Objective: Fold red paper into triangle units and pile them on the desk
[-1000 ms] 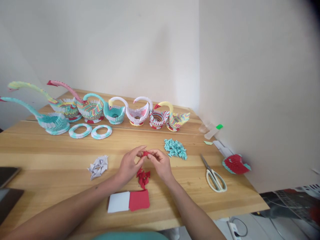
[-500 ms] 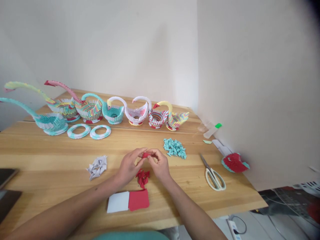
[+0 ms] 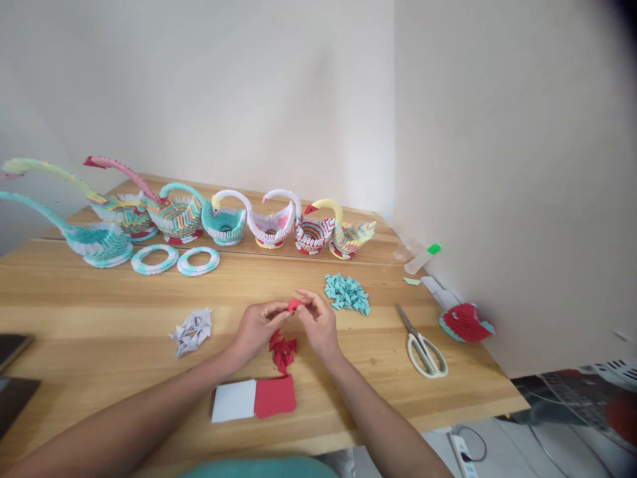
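Note:
Between my fingertips is a small folded piece of red paper (image 3: 294, 305), pointed at the top. My left hand (image 3: 259, 326) pinches its left side, and my right hand (image 3: 317, 323) grips it from the right. Just below my hands lies a small pile of folded red paper pieces (image 3: 283, 353). Nearer to me, a stack of red paper slips (image 3: 275, 396) rests against a stack of white paper slips (image 3: 233, 401). Folded white pieces (image 3: 193, 332) lie to the left, and a heap of folded teal pieces (image 3: 347, 293) is beyond my right hand.
A row of paper swans (image 3: 225, 226) stands along the back. Two teal-and-white paper rings (image 3: 155, 259) lie before it. Scissors (image 3: 423, 348) rest on the right, near a red paper piece (image 3: 465, 323) and a green-capped bottle (image 3: 421, 260). Dark objects (image 3: 17, 401) sit at the left edge.
The red paper in my fingers now shows a pointed, triangular shape instead of a small band. My right fingers have lifted and spread a little; the view has shifted slightly.

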Tool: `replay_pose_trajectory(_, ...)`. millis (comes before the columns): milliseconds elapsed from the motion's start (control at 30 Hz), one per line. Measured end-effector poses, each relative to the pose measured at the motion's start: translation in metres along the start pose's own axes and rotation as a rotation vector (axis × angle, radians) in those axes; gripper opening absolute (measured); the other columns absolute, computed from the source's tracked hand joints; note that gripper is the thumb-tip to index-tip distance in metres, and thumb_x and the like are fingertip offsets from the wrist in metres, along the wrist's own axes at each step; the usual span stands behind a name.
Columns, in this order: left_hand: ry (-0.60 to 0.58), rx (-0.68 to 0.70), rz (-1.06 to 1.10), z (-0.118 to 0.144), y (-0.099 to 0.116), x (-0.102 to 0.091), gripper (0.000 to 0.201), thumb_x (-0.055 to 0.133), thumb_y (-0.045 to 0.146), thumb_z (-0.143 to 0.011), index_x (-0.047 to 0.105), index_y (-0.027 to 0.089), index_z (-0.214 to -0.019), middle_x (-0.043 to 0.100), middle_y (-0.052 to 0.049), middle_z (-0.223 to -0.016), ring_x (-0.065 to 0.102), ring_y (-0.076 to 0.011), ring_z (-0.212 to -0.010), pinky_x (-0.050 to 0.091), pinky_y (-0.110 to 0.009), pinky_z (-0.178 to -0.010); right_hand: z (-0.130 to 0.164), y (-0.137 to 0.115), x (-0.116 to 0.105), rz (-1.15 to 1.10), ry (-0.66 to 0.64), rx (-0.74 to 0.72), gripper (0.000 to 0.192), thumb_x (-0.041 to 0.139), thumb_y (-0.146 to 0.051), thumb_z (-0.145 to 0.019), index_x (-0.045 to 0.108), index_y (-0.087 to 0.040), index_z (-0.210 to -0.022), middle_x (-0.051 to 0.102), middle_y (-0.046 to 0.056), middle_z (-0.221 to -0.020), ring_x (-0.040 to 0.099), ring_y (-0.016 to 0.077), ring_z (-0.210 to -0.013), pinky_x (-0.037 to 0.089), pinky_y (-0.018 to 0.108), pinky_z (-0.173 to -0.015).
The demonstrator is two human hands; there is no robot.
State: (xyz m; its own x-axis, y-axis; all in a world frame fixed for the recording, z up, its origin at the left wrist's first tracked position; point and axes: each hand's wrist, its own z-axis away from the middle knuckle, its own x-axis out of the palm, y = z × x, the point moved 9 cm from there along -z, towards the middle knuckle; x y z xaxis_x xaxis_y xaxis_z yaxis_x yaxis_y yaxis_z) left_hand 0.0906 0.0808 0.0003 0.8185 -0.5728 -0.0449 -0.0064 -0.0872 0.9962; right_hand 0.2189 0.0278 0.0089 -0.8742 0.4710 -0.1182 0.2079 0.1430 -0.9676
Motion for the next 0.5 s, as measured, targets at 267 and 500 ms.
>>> replay_pose_trajectory(267, 0.071, 0.037, -0.007, 0.001, 0.009, -0.007, 0.022, 0.063, 0.031, -0.079, 0.076, 0.016, -0.089, 0.076, -0.006, -0.084, 0.068, -0.0205, -0.077, 0.051, -0.027, -0.072, 0.005, -0.007, 0.006, 0.059, -0.016, -0.120, 0.037, 0.055, -0.018, -0.083, 0.064, -0.023, -0.119, 0.063, 0.003, -0.089, 0.062, 0.0171, -0.085, 0.050, 0.030, -0.080)
replay_pose_trajectory(500, 0.074, 0.075, -0.029, 0.002, 0.011, -0.008, 0.022, 0.061, 0.030, -0.081, 0.075, 0.017, -0.092, 0.076, -0.007, -0.095, 0.069, -0.0205, -0.085, 0.052, -0.028, -0.080, 0.007, -0.007, 0.011, 0.071, -0.033, -0.098, 0.027, 0.054, -0.018, -0.084, 0.069, -0.021, -0.107, 0.067, 0.006, -0.097, 0.063, 0.0187, -0.091, 0.051, 0.031, -0.084)
